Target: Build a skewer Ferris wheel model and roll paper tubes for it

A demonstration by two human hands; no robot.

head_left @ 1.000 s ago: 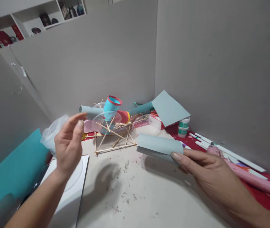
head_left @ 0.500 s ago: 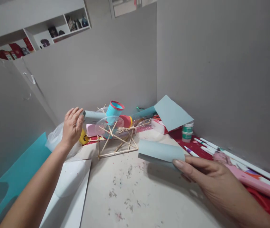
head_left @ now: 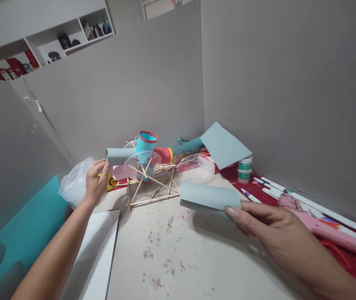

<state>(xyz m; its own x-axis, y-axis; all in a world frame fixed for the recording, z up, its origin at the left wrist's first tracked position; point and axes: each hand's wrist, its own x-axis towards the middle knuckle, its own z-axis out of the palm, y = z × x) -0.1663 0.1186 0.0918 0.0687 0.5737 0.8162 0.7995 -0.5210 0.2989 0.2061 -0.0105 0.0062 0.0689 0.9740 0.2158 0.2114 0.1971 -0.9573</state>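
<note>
Between the thumb and fingers of my right hand [head_left: 259, 221] is a pale blue rolled paper tube [head_left: 211, 196], held above the table. My left hand [head_left: 97, 179] is raised at the left with its fingers drawn together, close under the open end of a grey-blue tube [head_left: 120, 155]. That tube reaches to a blue cup with a red rim [head_left: 146, 146]. Below the cup stands a frame of wooden sticks [head_left: 156, 200] with a clear plastic disc [head_left: 128, 164] at its front. A red piece with a yellow edge [head_left: 164, 155] lies behind the cup.
A flat blue-grey sheet [head_left: 226, 146] leans at the back beside stacked small tubs [head_left: 244, 170]. Markers [head_left: 324, 208] lie at the right. A plastic bag [head_left: 76, 182], a white board [head_left: 98, 258] and teal sheet [head_left: 37, 233] are left.
My left hand has lowered slightly and its fingers have closed in beside the tube's end. The view has shifted a little; my right hand still holds its paper tube.
</note>
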